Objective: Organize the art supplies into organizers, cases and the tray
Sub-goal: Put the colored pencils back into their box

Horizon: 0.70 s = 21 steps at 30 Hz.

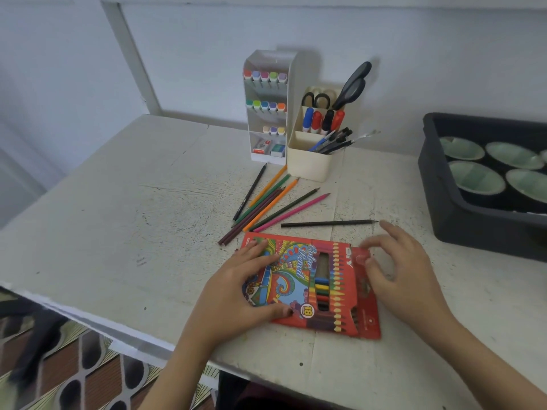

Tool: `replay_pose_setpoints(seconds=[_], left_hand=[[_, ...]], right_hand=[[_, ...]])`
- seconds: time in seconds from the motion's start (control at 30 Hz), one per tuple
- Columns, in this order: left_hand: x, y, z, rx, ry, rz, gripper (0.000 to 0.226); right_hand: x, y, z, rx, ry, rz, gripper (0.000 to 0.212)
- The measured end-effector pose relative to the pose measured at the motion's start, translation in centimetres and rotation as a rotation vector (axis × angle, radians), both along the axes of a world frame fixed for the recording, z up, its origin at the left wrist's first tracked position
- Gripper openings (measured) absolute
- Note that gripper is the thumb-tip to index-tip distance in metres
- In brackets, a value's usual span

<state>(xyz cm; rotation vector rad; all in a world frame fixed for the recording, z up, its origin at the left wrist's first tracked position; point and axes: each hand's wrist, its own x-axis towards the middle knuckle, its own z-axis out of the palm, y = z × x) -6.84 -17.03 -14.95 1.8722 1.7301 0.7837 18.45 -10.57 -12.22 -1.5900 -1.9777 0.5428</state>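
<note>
Two spread hands: left hand (236,288) presses pencil box (325,276), right hand (405,270) touches its flap (368,306).

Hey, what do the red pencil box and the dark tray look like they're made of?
Pencil box: likely thin printed cardboard, slightly glossy, with a folded end flap. Tray: probably moulded plastic, matte dark grey, with rounded corners and a smooth rim.
</note>
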Motion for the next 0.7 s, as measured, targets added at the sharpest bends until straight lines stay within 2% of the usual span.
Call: replay_pose_setpoints(seconds=[0.07, 0.13, 0.27, 0.4, 0.57, 0.7], left_hand=[[0.0, 0.0, 0.0, -0.003, 0.004, -0.001, 0.083], [0.0, 0.1, -0.1, -0.006, 0.004, -0.002, 0.083], [0.1, 0.0, 0.1, -0.009, 0.006, -0.006, 0.084], [0.0, -0.1, 0.2, -0.005, -0.001, -0.010, 0.084], [-0.1, -0.1, 0.0, 0.011, -0.019, -0.004, 0.081], [-0.1, -0.1, -0.2, 0.011, -0.027, 0.000, 0.081]], right_hand=[[-0.1, 1.8, -0.2, 0.104, -0.140, 0.044, 0.028], [-0.4, 3.7, -0.4, 0.110, -0.251, 0.059, 0.038], [-0.3, 6.5, -1.1, 0.076, -0.395, 0.073, 0.038], [0.1, 6.6, -1.2, 0.136, -0.321, 0.050, 0.019], [1.7, 4.0, -0.9, 0.178, -0.229, 0.042, 0.005], [4.0, 1.1, -1.1, 0.172, -0.180, 0.007, 0.010]])
